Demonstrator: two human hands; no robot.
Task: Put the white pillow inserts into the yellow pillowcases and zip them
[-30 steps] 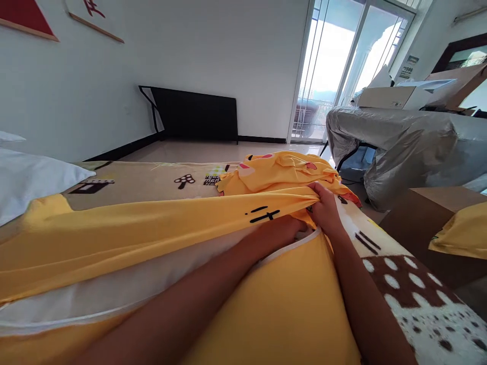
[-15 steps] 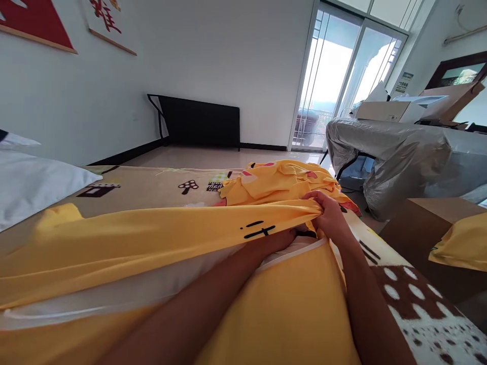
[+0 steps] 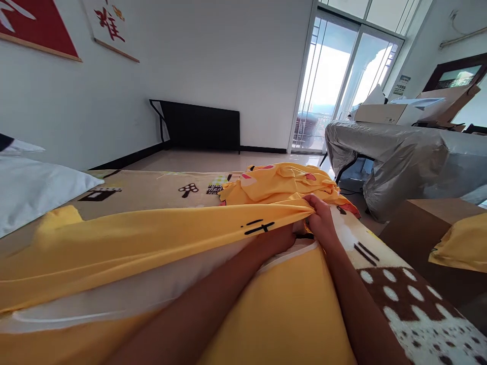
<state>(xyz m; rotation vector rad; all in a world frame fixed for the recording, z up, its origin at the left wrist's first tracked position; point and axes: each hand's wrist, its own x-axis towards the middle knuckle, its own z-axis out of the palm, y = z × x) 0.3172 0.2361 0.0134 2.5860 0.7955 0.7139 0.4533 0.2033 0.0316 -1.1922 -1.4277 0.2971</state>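
Observation:
A yellow fabric cover [image 3: 178,223] with black line marks lies across the bed, its long side opening edged with a white strip. Inside that opening shows a white inner [image 3: 137,289]. My right hand [image 3: 320,219] is closed on the cover's edge at the far right corner, pulling the fabric taut toward the left. My left hand [image 3: 287,237] reaches into the opening beside it, near that same corner. Its fingers are hidden by the cloth, so what they hold cannot be seen.
A crumpled yellow cloth [image 3: 285,182] with pink patches lies just beyond my hands on the patterned bed sheet [image 3: 384,284]. At left is a white pillow [image 3: 41,187]. A cardboard box [image 3: 414,233] with a yellow cushion [image 3: 462,241] stands right, before a plastic-covered table [image 3: 388,142].
My right hand has shifted slightly left with the cover's edge still in it, and the corner has drawn in with it. My left hand stays in the opening.

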